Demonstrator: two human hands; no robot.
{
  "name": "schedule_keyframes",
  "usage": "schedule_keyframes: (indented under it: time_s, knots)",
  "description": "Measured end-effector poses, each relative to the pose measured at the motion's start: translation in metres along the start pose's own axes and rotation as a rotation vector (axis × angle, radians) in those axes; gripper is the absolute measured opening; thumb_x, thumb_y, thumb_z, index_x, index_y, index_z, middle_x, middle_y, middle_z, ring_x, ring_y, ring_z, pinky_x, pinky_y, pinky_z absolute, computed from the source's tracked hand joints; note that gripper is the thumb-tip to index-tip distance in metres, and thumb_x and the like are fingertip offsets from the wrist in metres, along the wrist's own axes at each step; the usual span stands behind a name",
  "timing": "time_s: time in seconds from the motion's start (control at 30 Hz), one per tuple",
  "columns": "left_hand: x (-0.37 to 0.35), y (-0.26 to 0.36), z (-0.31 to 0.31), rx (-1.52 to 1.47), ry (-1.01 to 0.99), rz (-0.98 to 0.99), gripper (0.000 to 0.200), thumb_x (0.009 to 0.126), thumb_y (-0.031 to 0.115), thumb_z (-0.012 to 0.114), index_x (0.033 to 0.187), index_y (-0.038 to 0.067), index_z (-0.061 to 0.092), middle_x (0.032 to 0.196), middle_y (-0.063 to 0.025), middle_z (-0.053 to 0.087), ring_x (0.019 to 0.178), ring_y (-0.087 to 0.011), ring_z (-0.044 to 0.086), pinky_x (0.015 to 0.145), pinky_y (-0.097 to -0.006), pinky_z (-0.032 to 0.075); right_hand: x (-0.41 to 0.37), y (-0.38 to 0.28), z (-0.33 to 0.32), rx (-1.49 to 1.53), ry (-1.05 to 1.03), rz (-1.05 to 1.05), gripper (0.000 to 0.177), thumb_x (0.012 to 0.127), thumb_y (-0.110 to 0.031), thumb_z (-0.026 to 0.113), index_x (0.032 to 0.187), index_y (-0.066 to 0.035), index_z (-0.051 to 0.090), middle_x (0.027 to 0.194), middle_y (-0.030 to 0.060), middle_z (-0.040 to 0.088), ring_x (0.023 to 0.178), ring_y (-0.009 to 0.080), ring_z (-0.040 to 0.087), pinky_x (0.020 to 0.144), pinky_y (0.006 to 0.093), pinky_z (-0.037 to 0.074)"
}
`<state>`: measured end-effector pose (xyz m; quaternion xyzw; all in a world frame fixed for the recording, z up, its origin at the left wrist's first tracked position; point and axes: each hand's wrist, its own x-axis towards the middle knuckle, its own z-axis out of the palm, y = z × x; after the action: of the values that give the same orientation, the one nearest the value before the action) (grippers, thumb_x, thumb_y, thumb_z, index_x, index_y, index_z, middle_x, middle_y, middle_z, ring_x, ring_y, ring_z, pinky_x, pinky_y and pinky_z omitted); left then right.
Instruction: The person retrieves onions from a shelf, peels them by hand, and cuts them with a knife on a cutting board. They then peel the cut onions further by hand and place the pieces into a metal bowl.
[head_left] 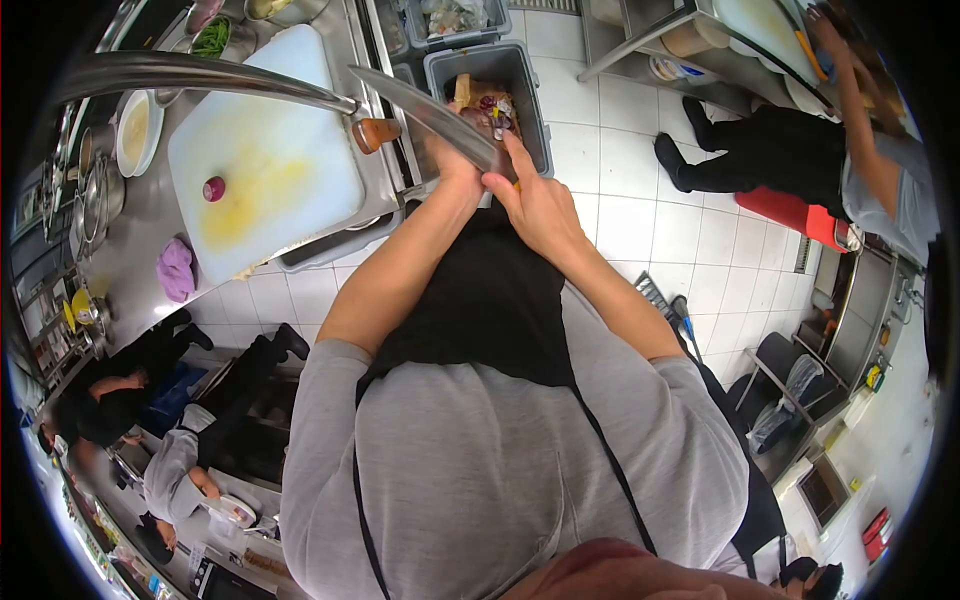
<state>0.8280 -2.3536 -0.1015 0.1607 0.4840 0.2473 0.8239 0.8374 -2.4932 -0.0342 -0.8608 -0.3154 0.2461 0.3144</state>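
Observation:
My right hand (545,212) is closed round the handle end of a large knife (430,115), its index finger stretched along the blade. The blade points up and left. Behind the blade is my left hand (452,165), close to my right hand and at the near edge of a grey bin (541,115). The knife covers most of its fingers, and what they hold, if anything, is hidden. Purple onion skins (497,108) and brown scraps lie in the bin. On the white cutting board (290,150) at the left sits a small purple onion piece (213,189).
A metal pipe (215,72) crosses above the board, near a brown wooden handle (375,134). A purple cloth (176,270), a white bowl (138,133) and greens in a metal bowl (211,38) are on the counter. People work at the right (780,158) and lower left (180,468).

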Motion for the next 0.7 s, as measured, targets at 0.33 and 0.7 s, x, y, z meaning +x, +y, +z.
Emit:
schedule_keyframes:
  time_s: [0.33, 0.7]
  knots:
    - [-0.005, 0.008, 0.012, 0.038, -0.091, -0.025, 0.018, 0.092, 0.028, 0.057, 0.087, 0.010, 0.059, 0.084, -0.0052, 0.060, 0.073, -0.0207, 0.061, 0.066, -0.0348, 0.052, 0.002, 0.008, -0.003, 0.075, -0.035, 0.030, 0.072, 0.099, -0.052, 0.051, 0.149, -0.003, 0.035, 0.077, 0.0295, 0.067, 0.073, 0.0500, 0.064, 0.066, 0.0552, 0.049]
    - [0.000, 0.002, 0.010, 0.119, 0.008, 0.037, 0.018, 0.090, 0.030, 0.060, 0.092, 0.013, 0.056, 0.084, -0.0043, 0.057, 0.073, -0.0204, 0.060, 0.064, -0.0365, 0.051, -0.002, 0.011, -0.003, 0.106, -0.036, 0.067, 0.066, 0.099, -0.048, 0.053, 0.151, -0.010, 0.036, 0.076, 0.0277, 0.066, 0.074, 0.0510, 0.063, 0.067, 0.0524, 0.048]
